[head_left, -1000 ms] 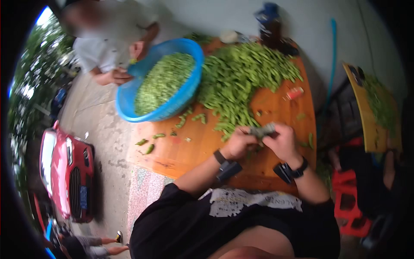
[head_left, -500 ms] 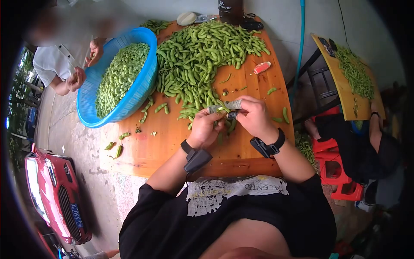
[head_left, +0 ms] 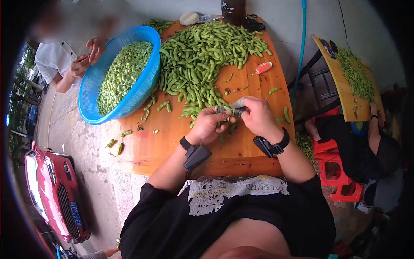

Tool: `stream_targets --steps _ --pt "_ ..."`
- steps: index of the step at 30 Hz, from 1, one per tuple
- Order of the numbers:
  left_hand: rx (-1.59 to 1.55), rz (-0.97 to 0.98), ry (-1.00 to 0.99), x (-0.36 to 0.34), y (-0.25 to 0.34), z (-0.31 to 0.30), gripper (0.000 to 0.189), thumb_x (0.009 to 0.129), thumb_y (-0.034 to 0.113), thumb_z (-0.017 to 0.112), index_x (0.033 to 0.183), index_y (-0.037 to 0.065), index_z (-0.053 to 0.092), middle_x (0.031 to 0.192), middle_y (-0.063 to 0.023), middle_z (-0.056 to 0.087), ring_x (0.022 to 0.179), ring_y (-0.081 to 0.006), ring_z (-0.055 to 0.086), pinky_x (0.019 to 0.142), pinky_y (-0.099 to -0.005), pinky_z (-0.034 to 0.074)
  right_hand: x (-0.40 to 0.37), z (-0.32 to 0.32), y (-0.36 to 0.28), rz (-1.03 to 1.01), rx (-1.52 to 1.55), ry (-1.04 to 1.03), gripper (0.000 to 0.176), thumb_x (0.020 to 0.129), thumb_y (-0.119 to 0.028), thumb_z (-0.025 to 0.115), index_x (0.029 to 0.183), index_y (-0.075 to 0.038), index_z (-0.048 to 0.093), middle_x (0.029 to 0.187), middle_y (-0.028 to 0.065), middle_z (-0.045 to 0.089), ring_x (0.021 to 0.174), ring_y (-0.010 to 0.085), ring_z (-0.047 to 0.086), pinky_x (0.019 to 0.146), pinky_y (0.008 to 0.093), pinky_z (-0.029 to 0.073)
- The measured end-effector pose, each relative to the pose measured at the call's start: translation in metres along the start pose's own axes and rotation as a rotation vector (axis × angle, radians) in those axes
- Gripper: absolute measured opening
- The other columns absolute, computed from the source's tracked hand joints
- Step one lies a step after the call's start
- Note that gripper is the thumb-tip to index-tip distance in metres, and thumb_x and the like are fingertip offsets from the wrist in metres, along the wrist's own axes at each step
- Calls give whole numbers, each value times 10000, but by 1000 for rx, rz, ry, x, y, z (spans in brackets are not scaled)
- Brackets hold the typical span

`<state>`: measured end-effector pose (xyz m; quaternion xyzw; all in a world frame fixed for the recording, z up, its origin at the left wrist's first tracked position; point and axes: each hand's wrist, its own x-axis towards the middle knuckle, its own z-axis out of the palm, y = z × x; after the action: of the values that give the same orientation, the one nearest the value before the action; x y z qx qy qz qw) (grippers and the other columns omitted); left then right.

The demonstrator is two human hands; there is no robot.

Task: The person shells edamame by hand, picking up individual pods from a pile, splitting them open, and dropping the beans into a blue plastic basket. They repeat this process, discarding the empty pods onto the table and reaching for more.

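Note:
My left hand (head_left: 208, 125) and my right hand (head_left: 259, 117) meet over the front of the wooden table (head_left: 168, 149). Both are closed, fingertips pinching a green soybean pod (head_left: 232, 113) between them; the fingers partly cover it. Grey tape wraps some of my fingertips, and a dark band circles one right finger. Just beyond my hands spreads a large pile of soybean pods (head_left: 207, 52). To its left, a blue plastic basket (head_left: 125, 113) holds many shelled green soybeans (head_left: 123, 77).
Across the basket, a person in a white shirt (head_left: 51, 60) holds their hands near its rim. A red and white packet (head_left: 263, 67) and stray pods lie on my table. At right, another person sits by a yellow table (head_left: 330, 77) and red stools (head_left: 332, 168). A red car (head_left: 56, 190) stands left.
My hands stay together on the pod, with small shifts of the fingers. The person across has brought their hands closer together and raised them slightly at the basket's rim.

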<state>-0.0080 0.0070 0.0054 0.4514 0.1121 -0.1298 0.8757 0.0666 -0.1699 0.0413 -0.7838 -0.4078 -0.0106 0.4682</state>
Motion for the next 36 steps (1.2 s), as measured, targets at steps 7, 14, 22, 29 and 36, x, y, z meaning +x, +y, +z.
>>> stream_targets --steps 7,14,22,29,36 --pt "-59 235 240 -3 26 -12 118 958 94 548 997 27 636 751 -47 625 485 -82 430 448 -195 304 8 -73 -3 -123 -655 -33 299 722 13 631 1015 -37 665 817 124 641 801 345 614 729 451 512" --pt "201 172 201 -2 18 -8 102 914 148 653 885 52 667 646 34 557 499 -43 429 436 -202 281 24 8 -7 -4 -39 -28 238 726 53 611 943 -16 680 811 146 661 729 279 656 634 340 520" --pt "-87 288 373 -4 35 -18 120 956 138 565 958 35 627 751 -17 582 544 -90 447 469 -216 317 35 -29 17 -108 -526 -87 150 718 -60 644 861 -60 690 750 179 638 751 376 633 677 480 507" --pt "-73 320 357 1 31 -16 64 924 75 585 917 30 629 756 -26 604 549 -95 483 467 -210 331 42 49 13 -29 -445 -184 224 723 -19 589 947 -20 577 862 174 624 791 384 615 660 472 493" --pt "264 241 125 -7 12 5 137 927 187 656 954 55 676 645 62 530 524 -28 433 461 -202 333 22 -2 2 428 745 -22 208 861 51 571 1050 27 656 839 42 671 688 85 612 589 229 506"
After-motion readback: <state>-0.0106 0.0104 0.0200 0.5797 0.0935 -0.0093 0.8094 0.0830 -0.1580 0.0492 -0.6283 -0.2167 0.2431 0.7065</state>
